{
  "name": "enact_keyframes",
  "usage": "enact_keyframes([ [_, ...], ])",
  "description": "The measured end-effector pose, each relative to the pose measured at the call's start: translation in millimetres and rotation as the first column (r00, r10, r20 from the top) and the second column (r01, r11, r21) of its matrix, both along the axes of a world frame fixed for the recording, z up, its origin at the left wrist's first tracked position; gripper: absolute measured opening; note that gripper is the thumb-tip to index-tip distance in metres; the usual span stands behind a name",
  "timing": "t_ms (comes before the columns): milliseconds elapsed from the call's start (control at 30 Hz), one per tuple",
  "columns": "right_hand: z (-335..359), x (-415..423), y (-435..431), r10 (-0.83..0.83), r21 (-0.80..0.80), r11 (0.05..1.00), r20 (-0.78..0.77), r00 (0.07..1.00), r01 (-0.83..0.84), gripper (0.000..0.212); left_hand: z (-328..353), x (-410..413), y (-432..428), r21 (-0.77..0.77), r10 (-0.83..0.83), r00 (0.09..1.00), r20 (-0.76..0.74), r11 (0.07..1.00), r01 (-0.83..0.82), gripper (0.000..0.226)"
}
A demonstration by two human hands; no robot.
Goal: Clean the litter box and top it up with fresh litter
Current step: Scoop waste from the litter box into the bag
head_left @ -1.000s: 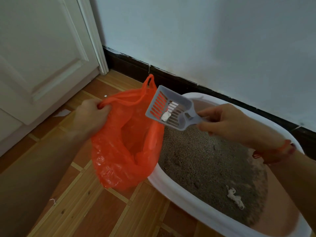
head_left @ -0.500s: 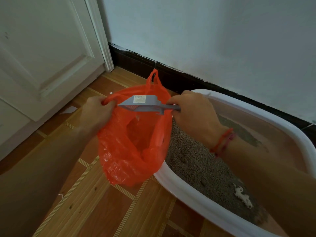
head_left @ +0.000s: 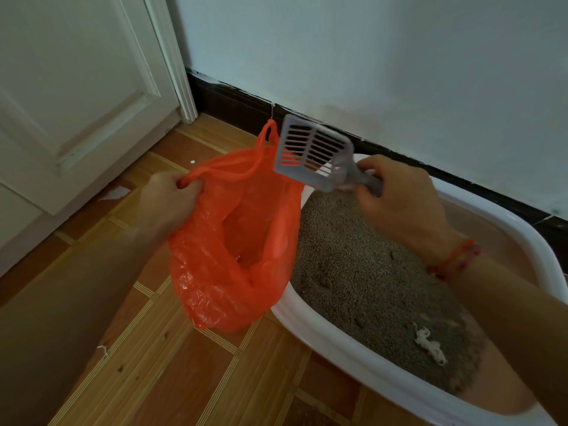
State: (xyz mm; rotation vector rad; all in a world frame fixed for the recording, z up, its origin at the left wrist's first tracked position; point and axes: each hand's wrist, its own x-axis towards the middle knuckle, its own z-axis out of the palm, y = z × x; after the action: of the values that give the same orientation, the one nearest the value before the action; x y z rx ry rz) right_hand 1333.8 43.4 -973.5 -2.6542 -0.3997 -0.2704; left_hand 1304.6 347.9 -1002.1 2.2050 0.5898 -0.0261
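The work is in the cleaning half of the task: waste goes from the litter box (head_left: 347, 352) into the orange bag (head_left: 227, 272), and no fresh litter is in sight. The scoop (head_left: 313, 152) stands raised just above the far rim of the bag's mouth, its slotted face turned toward the camera. Nothing shows in it, so I judge this load is already dumped.

The left hand (head_left: 167, 201) is curled round 1 bag handle. Its grip is tight on the plastic and holds the mouth open, while the other handle loop sticks up beside the scoop. The bag hangs off the floor (head_left: 184, 379), touching or just beside the box's near left end. The right hand (head_left: 399, 204), with a red bracelet (head_left: 455, 259) at the wrist, has its grip closed on the scoop's short handle. The knuckles are up and the forearm reaches in over the box.

The grey litter (head_left: 368, 272) lies thick at the bag end and thins to bare tray at the other. A white scrap (head_left: 428, 345) rests on it near that thin edge. The next move probably calls for swinging the scoop back over the litter and sliding it under that scrap. The bag should stay open and close to the rim, so nothing falls on the floor.
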Motion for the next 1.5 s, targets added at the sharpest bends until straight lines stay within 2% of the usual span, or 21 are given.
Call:
enact_keyframes([
  [100, -3.1, -2.3, -29.0, -0.115, -0.032, 0.993, -0.074, 0.991, 0.113, 0.022, -2.1, -2.1, 1.3, 0.016, -0.008, 1.000, 0.001, 1.000, 0.008, 0.029],
  [167, -4.0, -3.0, -47.0, -0.156, -0.126, 0.983, -0.173, 0.973, 0.135, 0.027, -3.6, -2.1, 2.1, 0.013, -0.006, 1.000, 0.006, 1.000, 0.006, 0.029],
  [267, 1.6, -5.0, -64.8, -0.126, -0.287, 0.958, -0.397, 0.909, 0.007, 0.027, -4.6, -2.1, 1.6, 0.012, -0.013, 1.000, 0.002, 1.000, 0.013, 0.025],
  [333, 5.5, -6.1, -72.3, -0.137, -0.410, 0.908, -0.491, 0.860, -0.090, 0.025, -4.8, -2.4, 0.1, 0.007, -0.021, 1.000, -0.005, 1.000, 0.021, 0.024],
  [467, 5.4, -11.9, -80.5, -0.194, -0.598, 0.775, -0.533, 0.824, -0.204, 0.021, -4.1, -3.4, -1.1, 0.014, -0.045, 0.999, -0.010, 0.999, 0.045, 0.025],
  [600, 2.2, -19.3, -79.0, -0.228, -0.691, 0.696, -0.473, 0.851, -0.198, 0.030, -3.9, -3.1, -1.6, 0.004, -0.034, 0.999, -0.011, 0.999, 0.034, 0.027],
  [700, -0.8, -29.0, -74.9, -0.231, -0.699, 0.686, -0.473, 0.850, -0.202, 0.022, -7.1, -2.8, -2.3, 0.008, -0.046, 0.999, -0.013, 0.999, 0.046, 0.024],
  [1000, -11.1, -53.0, -62.4, -0.187, -0.679, 0.703, -0.464, 0.866, -0.212, 0.026, -10.6, -0.7, -2.7, 0.027, -0.061, 0.998, -0.015, 0.998, 0.061, 0.027],
  [1100, -22.5, -61.2, -54.8, -0.153, -0.659, 0.714, -0.476, 0.866, -0.236, 0.016, -10.2, -0.2, -4.8, 0.052, -0.072, 0.997, -0.021, 0.996, 0.073, 0.027],
  [1267, -48.1, -64.7, -56.0, -0.109, -0.605, 0.760, -0.477, 0.872, -0.236, 0.015, -11.6, -0.5, -10.7, 0.088, -0.089, 0.996, -0.007, 0.992, 0.089, 0.033],
  [1500, -73.7, -60.0, -56.7, -0.109, -0.513, 0.837, -0.494, 0.862, -0.189, 0.025, -10.2, -0.6, -11.8, 0.085, -0.097, 0.995, 0.011, 0.992, 0.096, 0.030],
])
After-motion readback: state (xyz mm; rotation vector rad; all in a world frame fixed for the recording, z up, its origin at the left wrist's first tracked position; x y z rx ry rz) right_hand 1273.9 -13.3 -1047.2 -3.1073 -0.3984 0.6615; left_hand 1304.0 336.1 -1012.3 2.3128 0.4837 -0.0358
